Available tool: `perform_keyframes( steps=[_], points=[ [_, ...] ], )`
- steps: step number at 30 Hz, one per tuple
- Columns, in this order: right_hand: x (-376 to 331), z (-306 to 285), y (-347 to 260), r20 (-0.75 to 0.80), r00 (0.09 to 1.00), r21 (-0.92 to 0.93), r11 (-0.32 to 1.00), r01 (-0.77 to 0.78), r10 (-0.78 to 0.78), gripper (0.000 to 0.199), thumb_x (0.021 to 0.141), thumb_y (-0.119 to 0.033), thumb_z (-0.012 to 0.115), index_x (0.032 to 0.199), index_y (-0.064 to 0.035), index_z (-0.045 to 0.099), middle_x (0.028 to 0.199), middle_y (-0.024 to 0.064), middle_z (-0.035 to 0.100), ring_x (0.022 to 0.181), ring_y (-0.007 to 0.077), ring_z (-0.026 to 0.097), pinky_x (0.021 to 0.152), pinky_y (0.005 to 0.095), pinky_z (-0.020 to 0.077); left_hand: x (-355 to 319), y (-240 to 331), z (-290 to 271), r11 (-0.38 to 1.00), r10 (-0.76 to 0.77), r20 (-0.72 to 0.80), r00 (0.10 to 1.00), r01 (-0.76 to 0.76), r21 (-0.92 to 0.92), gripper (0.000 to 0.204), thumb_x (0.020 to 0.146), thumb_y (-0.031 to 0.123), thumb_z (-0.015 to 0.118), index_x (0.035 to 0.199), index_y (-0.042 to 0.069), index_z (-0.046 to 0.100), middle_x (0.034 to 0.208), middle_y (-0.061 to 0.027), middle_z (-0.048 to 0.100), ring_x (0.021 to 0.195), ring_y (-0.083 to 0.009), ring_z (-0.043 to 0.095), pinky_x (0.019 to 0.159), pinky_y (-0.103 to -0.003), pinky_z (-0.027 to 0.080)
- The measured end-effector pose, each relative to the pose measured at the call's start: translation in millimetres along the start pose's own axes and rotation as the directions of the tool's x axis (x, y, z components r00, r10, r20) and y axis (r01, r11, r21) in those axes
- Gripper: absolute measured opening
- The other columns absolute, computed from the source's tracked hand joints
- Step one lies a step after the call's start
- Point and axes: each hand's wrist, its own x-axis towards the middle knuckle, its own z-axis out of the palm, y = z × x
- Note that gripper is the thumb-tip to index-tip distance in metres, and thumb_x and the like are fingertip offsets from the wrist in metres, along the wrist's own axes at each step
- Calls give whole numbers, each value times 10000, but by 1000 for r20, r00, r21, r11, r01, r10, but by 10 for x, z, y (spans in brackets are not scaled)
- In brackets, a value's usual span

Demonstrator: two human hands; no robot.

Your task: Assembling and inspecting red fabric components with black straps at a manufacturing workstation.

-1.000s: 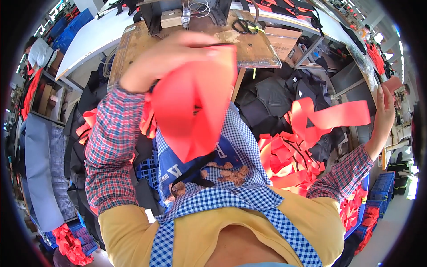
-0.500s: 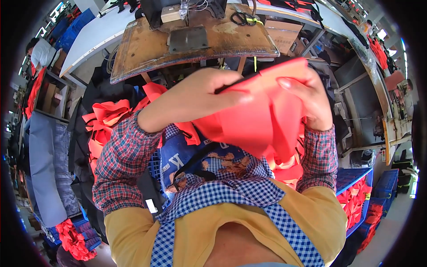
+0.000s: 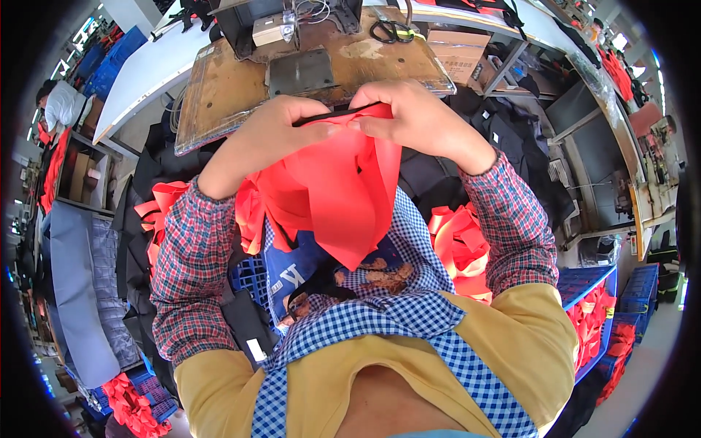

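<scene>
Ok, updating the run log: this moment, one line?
left hand: pinching red strips | right hand: pinching same strips | wooden tabletop: beyond hands

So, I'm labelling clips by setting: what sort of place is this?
Probably a sewing or textile workshop: there are bunched red strips, a blue crate holding more red material, and a machine on a worn wooden table.
</scene>
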Motion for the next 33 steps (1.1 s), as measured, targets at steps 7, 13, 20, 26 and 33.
perform_keyframes(
  steps=[7, 13, 20, 26, 33],
  points=[
    [389, 190, 296, -49, 998, 26, 999, -26, 27, 264, 744, -198, 679, 929, -11, 659, 748, 163, 645, 719, 282, 640, 669, 350, 486, 134, -231, -373, 979, -109, 30, 994, 113, -169, 265, 860, 155, 651, 1040, -37, 624, 922, -15, 633, 845, -68, 576, 760, -214, 467],
    [782, 285, 603, 80, 992, 362, 925, -116, 93, 179, 849, -112, 631, 973, 16, 642, 848, 5, 657, 779, 59, 582, 703, 220, 469, 304, -515, -685, 806, -303, -15, 953, 248, -537, 412, 802, 153, 711, 1142, -46, 592, 1004, -100, 662, 887, -137, 646, 784, -247, 524],
    [1163, 469, 876, 108, 989, 596, 790, -142, 97, 200, 856, -108, 627, 1009, 18, 649, 920, 18, 652, 850, 65, 579, 774, 201, 455, 452, -695, -977, 805, -331, -30, 943, 266, -531, 442, 812, 196, 717, 1168, -17, 564, 1074, -84, 627, 927, -148, 632, 804, -262, 516],
    [1393, 532, 1015, 92, 985, 668, 724, -171, 148, 223, 839, -146, 650, 999, 8, 665, 934, 32, 661, 866, 97, 594, 819, 227, 451, 558, -754, -1040, 751, -379, -127, 917, 224, -621, 349, 816, 160, 700, 1101, -22, 615, 995, -112, 671, 855, -159, 665, 736, -264, 548],
    [1522, 550, 1131, 85, 981, 806, 567, -171, 173, 241, 801, -130, 684, 991, 17, 662, 953, 57, 670, 873, 121, 618, 831, 240, 470, 583, -795, -1112, 749, -311, -149, 938, 146, -646, 295, 816, 113, 678, 1088, 8, 632, 1035, -72, 656, 931, -154, 634, 832, -257, 510]
  ],
)
